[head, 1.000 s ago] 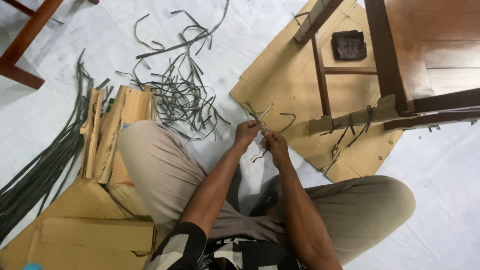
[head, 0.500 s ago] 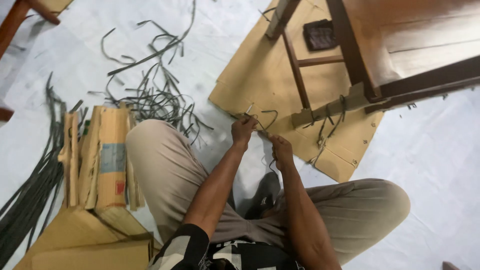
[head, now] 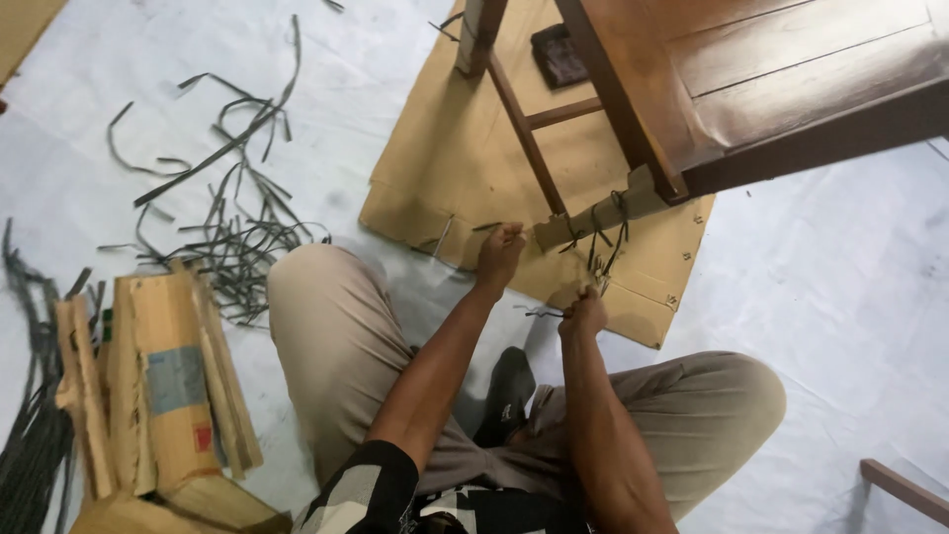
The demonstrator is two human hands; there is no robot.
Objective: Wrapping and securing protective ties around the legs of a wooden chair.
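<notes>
I sit cross-legged on a white floor sheet. My left hand (head: 499, 252) is closed around a thin dark strip end (head: 484, 227) above a flat cardboard sheet (head: 445, 168). My right hand (head: 583, 314) pinches another thin dark strip (head: 544, 313) just below a bundle of dark strips (head: 603, 237). That bundle hangs from a cardboard-wrapped corner of a brown wooden chair frame (head: 751, 89). The two hands are about a hand's width apart.
Several loose dark strips (head: 222, 213) lie scattered on the floor at left. A folded cardboard box (head: 163, 386) sits by my left knee, with long dark strands (head: 35, 435) beside it. A small dark pad (head: 559, 54) lies under the chair. A wooden piece (head: 905, 489) shows at bottom right.
My hands, close together on the strip a second ago, have drawn apart, the right one lower. The view has swung left to right, bringing the chair closer.
</notes>
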